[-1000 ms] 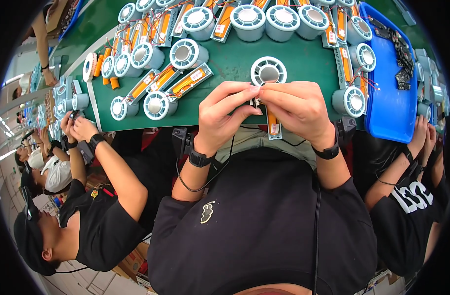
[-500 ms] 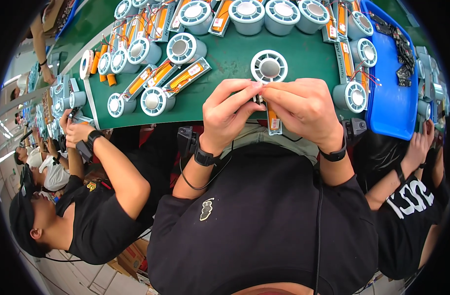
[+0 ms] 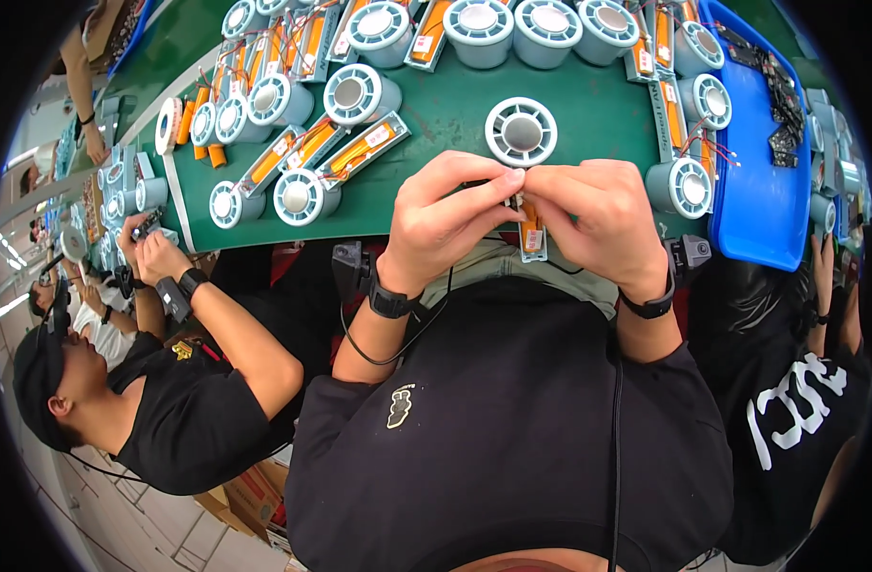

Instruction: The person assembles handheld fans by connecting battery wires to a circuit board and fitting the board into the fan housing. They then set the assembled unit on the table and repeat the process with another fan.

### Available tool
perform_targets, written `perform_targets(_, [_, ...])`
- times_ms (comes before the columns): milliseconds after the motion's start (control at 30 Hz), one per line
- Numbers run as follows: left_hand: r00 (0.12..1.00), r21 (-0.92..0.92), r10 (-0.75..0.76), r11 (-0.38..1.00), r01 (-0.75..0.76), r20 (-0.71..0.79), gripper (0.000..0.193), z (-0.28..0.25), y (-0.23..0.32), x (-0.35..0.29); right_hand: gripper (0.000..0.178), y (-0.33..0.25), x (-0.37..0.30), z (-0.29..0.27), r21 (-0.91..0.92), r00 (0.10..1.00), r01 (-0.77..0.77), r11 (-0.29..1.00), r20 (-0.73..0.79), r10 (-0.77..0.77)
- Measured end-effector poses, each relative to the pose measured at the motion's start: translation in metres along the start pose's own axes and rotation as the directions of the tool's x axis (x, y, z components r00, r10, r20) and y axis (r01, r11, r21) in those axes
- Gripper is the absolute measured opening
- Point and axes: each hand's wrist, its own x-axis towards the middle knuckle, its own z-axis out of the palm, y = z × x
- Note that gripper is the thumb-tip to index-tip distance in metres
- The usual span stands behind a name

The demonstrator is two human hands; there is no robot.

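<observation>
The left hand [image 3: 455, 221] and the right hand [image 3: 598, 224] meet in front of the belly, their fingertips touching or almost touching. The left hand is pinched nearly closed, with a small dark-and-white piece [image 3: 516, 202] between thumb and finger, mostly hidden. The right hand is bent in narrow too, but I cannot tell what its tips hold.

Just past the fingertips is a round, pale blue plastic head with a grey metal disc [image 3: 522, 132]. Nearer the body, under the hands, an orange-wrapped handle with a white label [image 3: 532, 236] pokes out. The two look like one long thing, but the hands hide the join. Its long way runs straight from the far side toward the belly — across the hands, which come in from both sides. Neither hand is clearly nearer the head; the bit of handle that shows sits a little closer to the right hand.

More pale blue, round-headed units [image 3: 307, 197] lie to the left on the green counter [image 3: 436, 143] — well apart from the fingers. A shiny blue plastic tray [image 3: 752, 214] sits to the right.
</observation>
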Motion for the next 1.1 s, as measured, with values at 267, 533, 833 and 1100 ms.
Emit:
perform_targets(267, [0.991, 0.147, -0.095, 0.986, 0.08, 0.099, 0.044, -0.008, 0.003, -0.013, 0.021, 0.005, -0.017, 0.005, -0.123, 0.999, 0.042, 0.992, -0.019, -0.045])
perform_targets(533, [0.979, 0.139, -0.191, 0.974, 0.18, 0.075, 0.041, -0.013, 0.011, -0.02, 0.017, -0.004, -0.018, 0.015, -0.1, 0.982, 0.09, 0.991, -0.158, -0.105])
perform_targets(833, [0.967, 0.129, -0.255, 0.959, 0.251, 0.01, 0.044, 0.004, 0.019, -0.011, 0.018, 0.01, -0.018, 0.004, -0.013, 0.965, 0.167, 0.986, -0.202, -0.166])
perform_targets(1100, [0.959, 0.14, -0.267, 0.957, 0.253, 0.091, 0.042, 0.0, 0.025, -0.004, 0.015, -0.001, -0.027, 0.008, -0.152, 0.991, 0.03, 0.988, -0.121, -0.048])
